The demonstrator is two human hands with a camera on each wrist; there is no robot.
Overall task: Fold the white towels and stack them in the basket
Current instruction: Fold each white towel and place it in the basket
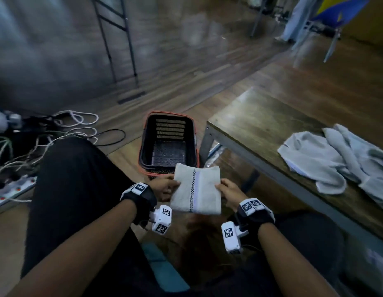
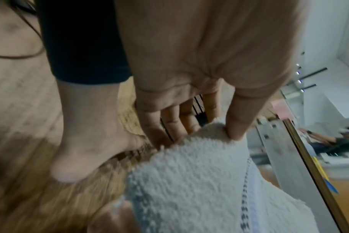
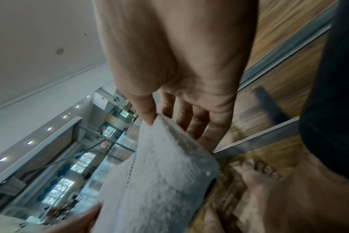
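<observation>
A folded white towel (image 1: 196, 188), with a dark checked stripe running along its length, is held in the air between the person's knees, its far edge just over the near rim of the black basket (image 1: 143, 144) with the orange rim that stands on the floor beside the tabletop (image 1: 261, 125). The left hand (image 1: 165, 188) pinches the towel's left edge, thumb on top and fingers (image 2: 169, 123) curled beneath it; the right hand (image 1: 228, 195) pinches the right edge the same way, its thumb on the upper face and its fingers (image 3: 191, 119) under the fold. The basket looks empty, so this would be the first towel of the stack. The step in hand appears to be the transfer into the basket, and doing it well mostly means keeping the fold from opening: hold both side edges level so the layers stay squared, carry the towel forward until it is fully over the opening, and lower it flat to the bottom instead of dropping it, since terry cloth this soft will sag in the middle and may spring open if let go from above. Setting it against one end wall, stripe running the long way, would leave an even base for the ones to follow. Let the fingers slide out sideways only once the towel rests on the bottom. More unfolded towels (image 1: 327, 159) lie in a loose heap on the tabletop to the right, still to be done.
</observation>
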